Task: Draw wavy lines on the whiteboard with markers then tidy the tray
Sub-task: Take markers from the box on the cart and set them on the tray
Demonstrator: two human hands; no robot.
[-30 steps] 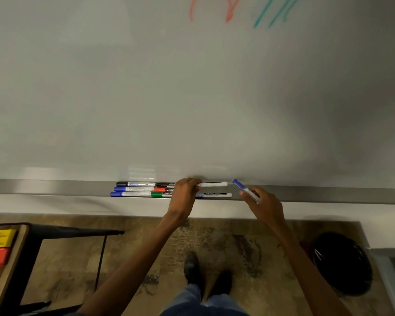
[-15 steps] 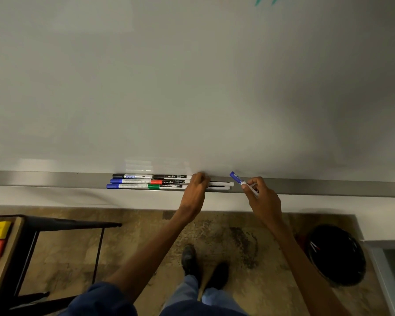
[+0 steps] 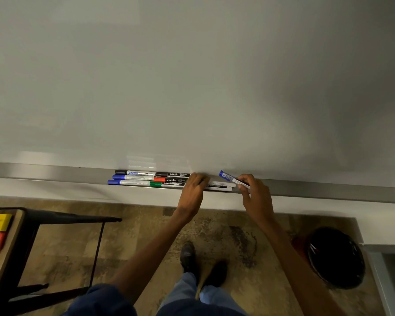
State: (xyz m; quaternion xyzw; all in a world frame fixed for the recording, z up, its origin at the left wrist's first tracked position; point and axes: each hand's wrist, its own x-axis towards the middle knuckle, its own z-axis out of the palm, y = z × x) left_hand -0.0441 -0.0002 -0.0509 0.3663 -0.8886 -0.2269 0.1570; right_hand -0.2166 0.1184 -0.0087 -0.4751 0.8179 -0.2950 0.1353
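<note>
I've got the marker row (image 3: 146, 179) lying in the tray (image 3: 328, 190), left of centre | left hand (image 3: 192, 192) at centre, fingers curled over the row's right ends | right hand (image 3: 255, 197) just beside, pinching a blue-capped marker (image 3: 226, 176), tilted, cap toward the whiteboard (image 3: 192, 87)

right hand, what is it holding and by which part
The right hand pinches a slim white marker with a blue cap by the rear part of its barrel; the capped end sticks out toward the whiteboard.
</note>
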